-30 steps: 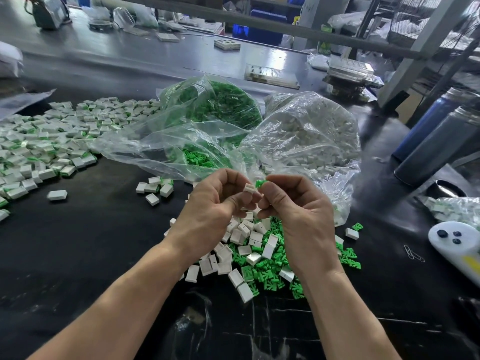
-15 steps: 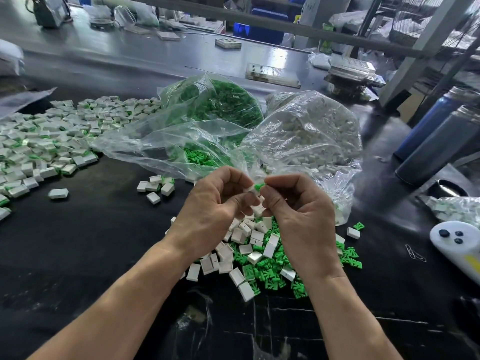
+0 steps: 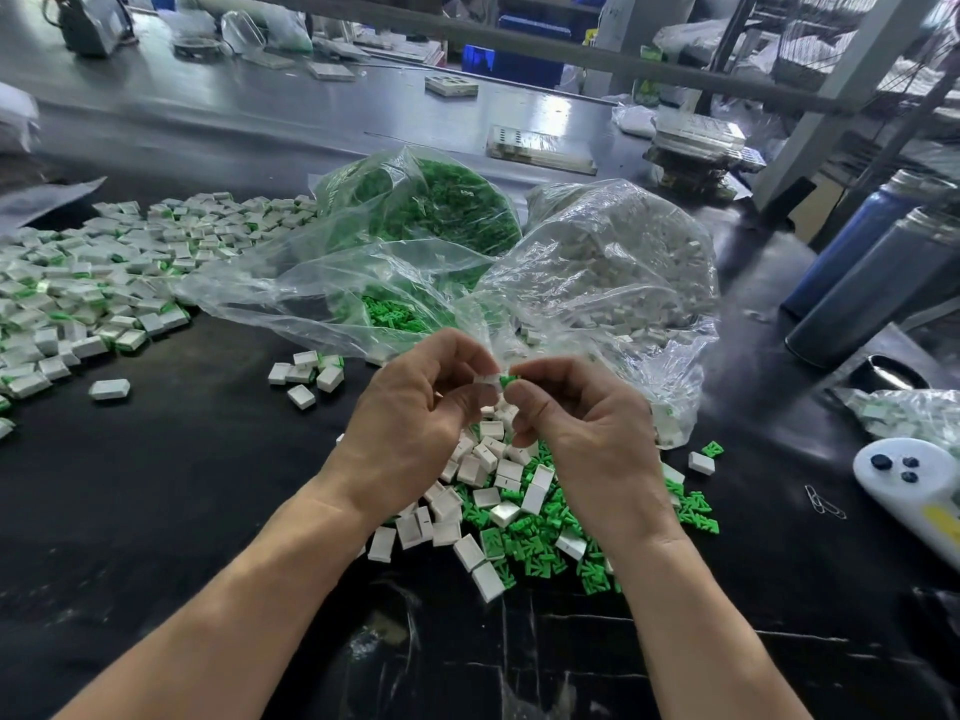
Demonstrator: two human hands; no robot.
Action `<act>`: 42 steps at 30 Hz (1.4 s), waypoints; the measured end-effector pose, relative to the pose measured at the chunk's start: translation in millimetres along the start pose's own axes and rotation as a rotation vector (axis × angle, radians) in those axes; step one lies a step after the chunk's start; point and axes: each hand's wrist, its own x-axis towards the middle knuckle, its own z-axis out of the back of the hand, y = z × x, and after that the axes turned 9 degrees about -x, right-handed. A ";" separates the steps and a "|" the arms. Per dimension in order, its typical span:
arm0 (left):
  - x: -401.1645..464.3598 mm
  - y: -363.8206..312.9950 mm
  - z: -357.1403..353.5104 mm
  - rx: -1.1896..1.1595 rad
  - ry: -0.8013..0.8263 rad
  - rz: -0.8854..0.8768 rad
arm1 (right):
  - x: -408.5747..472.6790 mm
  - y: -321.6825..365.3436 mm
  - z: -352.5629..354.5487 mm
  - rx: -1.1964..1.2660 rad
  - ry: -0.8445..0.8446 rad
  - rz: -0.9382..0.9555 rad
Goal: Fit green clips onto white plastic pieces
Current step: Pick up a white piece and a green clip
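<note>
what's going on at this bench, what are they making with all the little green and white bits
A person is joining small parts by hand. The left hand pinches a white plastic piece while the right hand pinches a green clip against its end; how far it is seated cannot be told. Below the hands lies a loose mixed pile of white pieces and green clips. Two open bags hold more clips and white pieces. A large spread of white pieces showing green lies to the left.

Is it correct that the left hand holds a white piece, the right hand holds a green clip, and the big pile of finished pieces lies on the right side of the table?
Not quite. The head view shows the big pile of finished pieces on the left side of the table, not the right. The rest holds: the left hand pinches a white piece and the right hand a green clip.
</note>
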 end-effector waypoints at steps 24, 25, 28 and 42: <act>1.0 2.9 6.7 0.056 0.034 -0.047 | -0.6 -4.3 -0.8 -0.423 -0.001 0.165; 1.0 3.3 7.5 0.070 0.039 -0.054 | -0.8 -4.4 -0.8 -0.421 0.001 0.163; 1.3 3.4 8.5 0.104 0.057 -0.071 | -1.4 -4.6 -0.9 -0.393 0.016 0.148; 1.4 3.7 -4.0 -0.087 -0.019 0.004 | -4.9 1.3 -6.8 -0.086 -0.084 0.007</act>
